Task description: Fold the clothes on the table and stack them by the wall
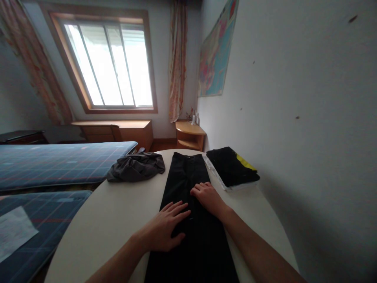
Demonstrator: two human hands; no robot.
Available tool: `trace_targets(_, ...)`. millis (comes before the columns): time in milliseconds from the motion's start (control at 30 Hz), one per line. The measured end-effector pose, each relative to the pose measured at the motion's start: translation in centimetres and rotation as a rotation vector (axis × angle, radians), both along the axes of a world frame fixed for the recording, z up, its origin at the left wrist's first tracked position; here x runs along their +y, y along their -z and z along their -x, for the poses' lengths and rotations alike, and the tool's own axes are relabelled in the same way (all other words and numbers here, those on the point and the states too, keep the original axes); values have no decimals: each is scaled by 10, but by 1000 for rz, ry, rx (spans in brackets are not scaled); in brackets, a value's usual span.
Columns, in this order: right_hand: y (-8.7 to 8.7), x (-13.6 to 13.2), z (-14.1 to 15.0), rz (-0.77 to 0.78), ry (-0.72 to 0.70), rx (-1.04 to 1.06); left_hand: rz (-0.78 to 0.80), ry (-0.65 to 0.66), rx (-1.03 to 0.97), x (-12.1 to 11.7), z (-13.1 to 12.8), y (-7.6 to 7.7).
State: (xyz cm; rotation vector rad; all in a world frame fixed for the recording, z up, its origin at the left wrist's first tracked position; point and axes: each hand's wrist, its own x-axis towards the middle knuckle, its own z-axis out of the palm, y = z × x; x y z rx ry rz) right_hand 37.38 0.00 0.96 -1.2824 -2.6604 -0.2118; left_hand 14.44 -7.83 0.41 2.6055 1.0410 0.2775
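Black trousers [188, 169] lie lengthwise on the white round table [108, 216], waistband at the far end and legs running toward me. On the left part of the trousers rests my left hand [166, 226], palm down with fingers spread and thumb apart. My right hand [207, 198] lies a little farther up, on their right side. Its fingers are slightly bent over the fabric, and no cloth shows pinched between them. A dark grey crumpled garment [137, 167] sits at the table's far left.
Folded black clothes with a yellow patch [232, 165] lie at the far right, near the wall [294, 157]. Beds with blue plaid mattresses [64, 163] stand left of the table. Beyond are a wooden desk [132, 129], a corner shelf [190, 127] and a window.
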Motion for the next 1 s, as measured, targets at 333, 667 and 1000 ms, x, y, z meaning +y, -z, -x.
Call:
trace_targets(333, 15, 1, 4, 117, -10, 241, -24, 8, 10, -1, 1, 1)
trace_targets(667, 14, -22, -8, 262, 26, 182, -59, 28, 44, 0, 1, 5)
trace_targets(1000, 25, -32, 5, 321, 194, 78, -253, -172, -24, 3, -12, 7)
